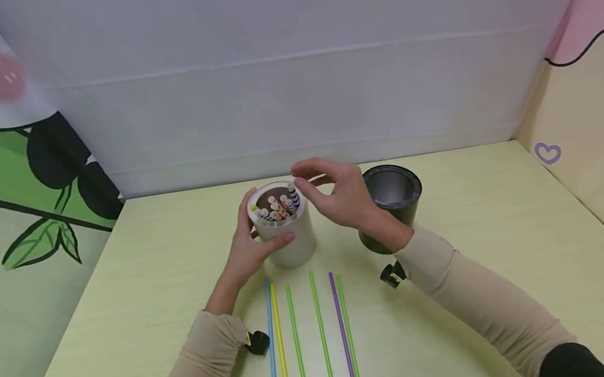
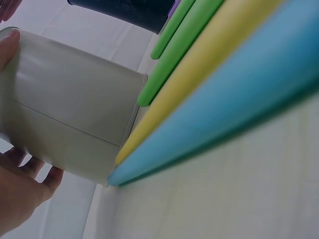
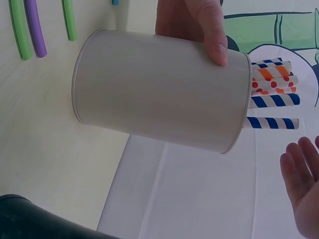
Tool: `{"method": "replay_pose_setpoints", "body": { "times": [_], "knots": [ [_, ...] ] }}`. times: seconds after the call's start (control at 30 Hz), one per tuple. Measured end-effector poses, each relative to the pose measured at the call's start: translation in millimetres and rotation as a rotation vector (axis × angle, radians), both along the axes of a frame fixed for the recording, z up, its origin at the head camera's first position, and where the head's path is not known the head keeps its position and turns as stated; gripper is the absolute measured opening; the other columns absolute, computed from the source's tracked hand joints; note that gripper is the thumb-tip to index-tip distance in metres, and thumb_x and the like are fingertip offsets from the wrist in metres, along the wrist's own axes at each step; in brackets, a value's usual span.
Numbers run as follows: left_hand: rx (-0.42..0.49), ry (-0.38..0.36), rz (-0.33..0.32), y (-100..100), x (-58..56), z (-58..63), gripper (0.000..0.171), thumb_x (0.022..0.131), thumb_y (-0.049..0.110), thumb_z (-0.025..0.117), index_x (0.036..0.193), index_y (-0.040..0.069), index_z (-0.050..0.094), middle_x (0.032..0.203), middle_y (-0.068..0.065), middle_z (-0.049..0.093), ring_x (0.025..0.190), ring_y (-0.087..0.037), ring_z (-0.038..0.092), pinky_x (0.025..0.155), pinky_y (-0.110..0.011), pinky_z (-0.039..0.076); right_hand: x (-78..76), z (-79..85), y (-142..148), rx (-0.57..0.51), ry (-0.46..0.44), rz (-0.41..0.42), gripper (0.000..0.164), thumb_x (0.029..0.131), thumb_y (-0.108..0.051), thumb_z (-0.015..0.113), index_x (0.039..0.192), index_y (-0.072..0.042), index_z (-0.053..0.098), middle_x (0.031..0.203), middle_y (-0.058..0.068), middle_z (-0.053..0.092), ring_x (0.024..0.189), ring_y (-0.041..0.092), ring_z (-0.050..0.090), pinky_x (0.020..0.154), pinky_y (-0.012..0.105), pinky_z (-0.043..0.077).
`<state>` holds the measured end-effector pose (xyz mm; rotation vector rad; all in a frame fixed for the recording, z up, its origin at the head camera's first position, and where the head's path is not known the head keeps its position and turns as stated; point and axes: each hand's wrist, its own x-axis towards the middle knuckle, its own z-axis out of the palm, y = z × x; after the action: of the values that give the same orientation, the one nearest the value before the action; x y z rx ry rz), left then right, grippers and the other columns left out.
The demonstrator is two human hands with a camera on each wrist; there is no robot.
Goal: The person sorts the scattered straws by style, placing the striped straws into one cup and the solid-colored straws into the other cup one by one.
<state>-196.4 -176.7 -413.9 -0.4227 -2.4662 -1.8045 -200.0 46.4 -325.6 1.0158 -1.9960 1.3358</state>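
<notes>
My left hand (image 1: 243, 250) grips a white cylindrical canister (image 1: 297, 245), thumb across the near side and fingers around the far left. Out of the canister's mouth stick several patterned paper straws (image 3: 275, 100) with blue stripes, orange stripes and red dots. Just right of the rim is my right hand (image 1: 341, 195), its thumb and fingers apart beside the straw tops. In the right wrist view its fingers (image 3: 295, 167) extend past the straw ends with nothing between them.
A black cup (image 1: 408, 208) stands behind my right wrist. On the table in front of the canister lie plain straws: a blue one (image 1: 272, 351), a yellow one (image 1: 282, 356), a purple one (image 1: 344, 340) and green ones (image 1: 322, 337). A white backdrop (image 1: 289, 105) rises at the table's far edge.
</notes>
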Motion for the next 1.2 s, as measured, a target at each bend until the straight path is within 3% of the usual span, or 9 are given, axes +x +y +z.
{"method": "replay_pose_setpoints", "body": {
  "times": [0.2,0.33,0.53,0.67,0.9,1.2],
  "knots": [
    [-0.022,-0.009,-0.009,7.8,14.5,18.6,0.104,0.079,0.020,0.079,0.154,0.021,0.008,0.150,-0.008,0.032,0.138,-0.032,0.030,0.107,-0.058,0.027,23.2,22.6,12.2,-0.018,0.005,-0.031,0.016,0.086,0.009,0.063,0.101,0.011,0.066,0.096,0.024,0.069,0.087,0.035,0.068,0.074,0.044,0.057],
    [-0.024,-0.013,-0.009,8.6,15.9,19.3,0.103,0.079,0.019,0.079,0.154,0.022,0.009,0.150,-0.008,0.032,0.138,-0.031,0.029,0.108,-0.058,0.027,29.3,27.8,25.2,-0.011,-0.006,-0.072,0.016,0.085,0.010,0.063,0.101,0.012,0.066,0.097,0.025,0.069,0.088,0.036,0.067,0.075,0.046,0.056],
    [-0.008,-0.008,-0.015,8.2,16.4,18.7,0.103,0.078,0.016,0.080,0.154,0.022,0.011,0.150,-0.009,0.033,0.137,-0.032,0.031,0.106,-0.057,0.029,13.0,10.9,49.5,-0.023,0.013,-0.117,0.018,0.084,0.009,0.065,0.102,0.010,0.068,0.099,0.024,0.069,0.088,0.037,0.067,0.074,0.052,0.055],
    [-0.001,-0.007,-0.018,7.9,17.2,19.5,0.104,0.078,0.015,0.079,0.154,0.021,0.010,0.149,-0.010,0.033,0.136,-0.033,0.032,0.107,-0.057,0.029,-1.3,-3.9,70.2,-0.014,0.017,-0.156,0.020,0.084,0.003,0.068,0.104,0.004,0.069,0.102,0.018,0.070,0.091,0.032,0.068,0.077,0.049,0.055],
    [-0.003,-0.015,-0.006,6.3,17.7,20.2,0.105,0.078,0.014,0.079,0.154,0.021,0.008,0.150,-0.013,0.031,0.136,-0.035,0.032,0.108,-0.056,0.028,-2.9,-9.7,107.3,0.057,-0.029,-0.255,0.026,0.086,-0.009,0.069,0.111,-0.002,0.069,0.109,0.010,0.070,0.100,0.024,0.065,0.089,0.040,0.051],
    [-0.003,-0.021,0.002,7.2,15.0,21.9,0.105,0.078,0.015,0.079,0.155,0.022,0.008,0.151,-0.012,0.030,0.138,-0.034,0.029,0.109,-0.056,0.027,1.2,-22.0,140.8,0.240,-0.208,-0.352,0.054,0.087,-0.027,0.070,0.135,-0.009,0.054,0.136,0.008,0.055,0.125,0.028,0.049,0.101,0.047,0.039]
  ]
}}
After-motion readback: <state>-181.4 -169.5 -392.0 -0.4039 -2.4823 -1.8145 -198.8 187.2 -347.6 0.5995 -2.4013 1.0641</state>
